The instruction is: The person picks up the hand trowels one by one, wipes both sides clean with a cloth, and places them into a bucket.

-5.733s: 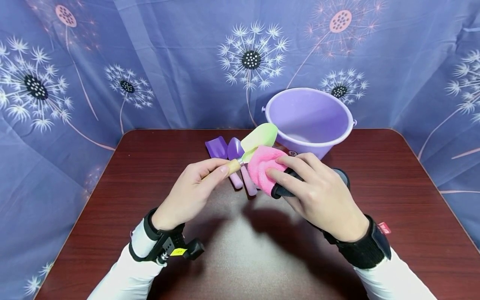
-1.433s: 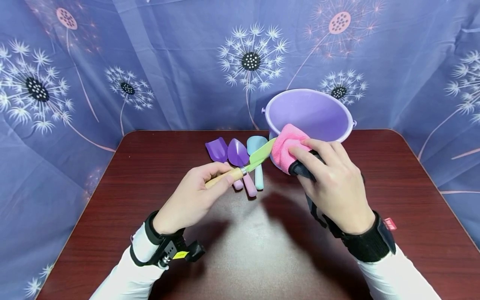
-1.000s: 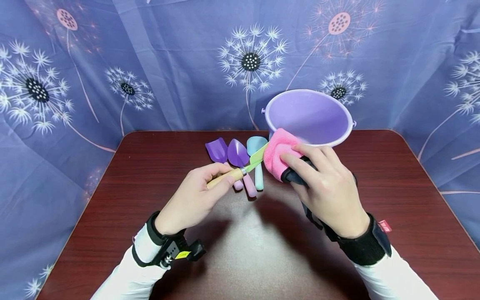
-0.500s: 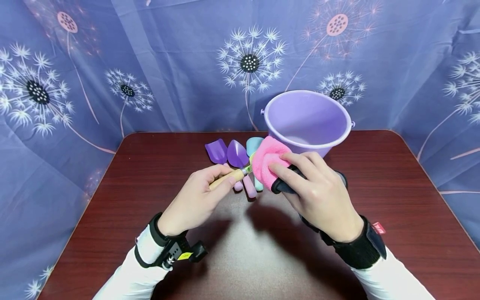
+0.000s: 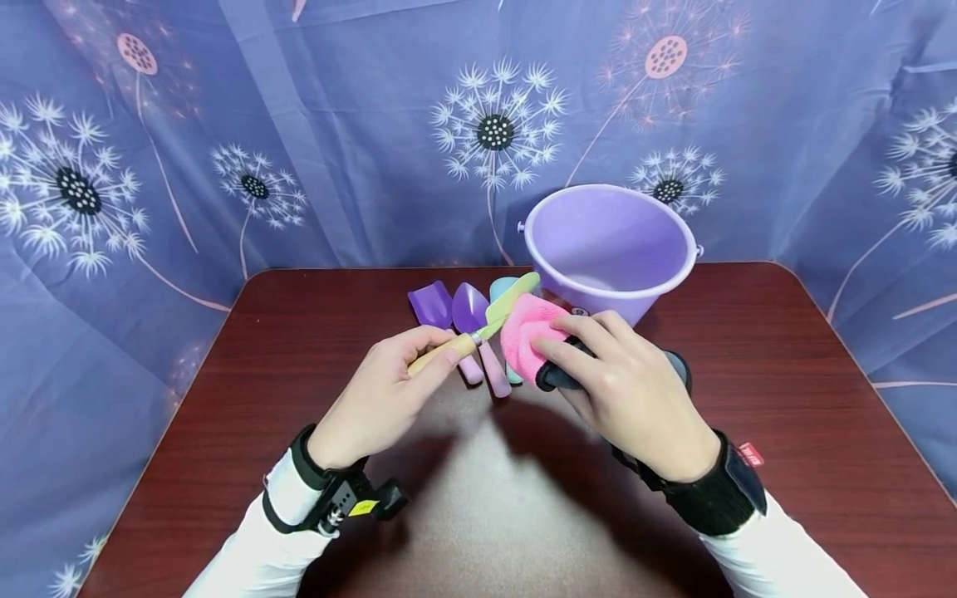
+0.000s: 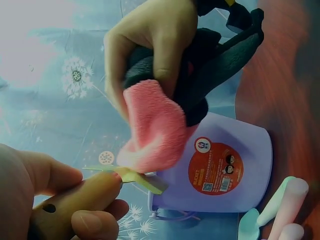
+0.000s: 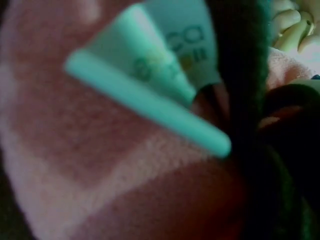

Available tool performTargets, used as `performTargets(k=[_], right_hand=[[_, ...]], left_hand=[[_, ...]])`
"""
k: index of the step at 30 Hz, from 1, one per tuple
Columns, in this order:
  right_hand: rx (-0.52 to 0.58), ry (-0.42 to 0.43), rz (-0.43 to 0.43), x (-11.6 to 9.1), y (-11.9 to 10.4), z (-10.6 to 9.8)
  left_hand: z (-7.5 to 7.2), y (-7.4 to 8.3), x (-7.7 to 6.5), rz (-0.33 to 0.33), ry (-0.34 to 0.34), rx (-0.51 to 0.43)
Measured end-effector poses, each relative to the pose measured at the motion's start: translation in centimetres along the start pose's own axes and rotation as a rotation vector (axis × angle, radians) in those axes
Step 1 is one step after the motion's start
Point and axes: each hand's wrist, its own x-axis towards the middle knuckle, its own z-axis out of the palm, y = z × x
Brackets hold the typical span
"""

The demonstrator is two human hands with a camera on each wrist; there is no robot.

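Note:
My left hand (image 5: 381, 390) pinches the wooden handle of a small hand trowel (image 5: 511, 301) between thumb and fingers. Its green blade points up and right, edge-on, above the table. A pink plush cloth (image 5: 527, 336) with black trim is held in my right hand (image 5: 635, 386), close against the blade's lower side. From the left wrist, the cloth (image 6: 155, 132) covers part of the green blade (image 6: 142, 180). The right wrist view is filled with blurred pink fabric (image 7: 95, 150) and a pale label (image 7: 165, 55). Part of the right hand's grip is hidden by the cloth.
Two purple toy shovels (image 5: 430, 306) with pink handles and a turquoise one (image 5: 503, 286) lie on the brown table (image 5: 770, 357) behind the hands. A lilac bucket (image 5: 643, 306) stands at the back right, before a blue dandelion-print curtain (image 5: 359, 149).
The cloth has moved left and down from the blade's tip, away from the bucket rim, covering most of the blade half a second ago. Now the blade shows again. Both hands keep their holds.

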Motion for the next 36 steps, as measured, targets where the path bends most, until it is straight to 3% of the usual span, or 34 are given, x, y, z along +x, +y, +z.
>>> performTargets(k=[6, 15, 28, 36], right_hand=[[-0.024, -0.055, 0.022, -0.5, 0.2, 0.0], [-0.035, -0.062, 0.009, -1.3, 0.1, 0.1], [-0.028, -0.131, 0.009, -2.6, 0.1, -0.2], [-0.029, -0.166, 0.022, -3.5, 0.0, -0.2]], left_hand=[[-0.5, 0.1, 0.2, 0.025, 0.000, 0.003], [-1.7, 1.2, 1.4, 0.078, 0.060, 0.104], [-3.5, 2.6, 5.8, 0.177, 0.052, 0.265], [-3.1, 3.6, 9.1, 0.143, -0.002, 0.340]])
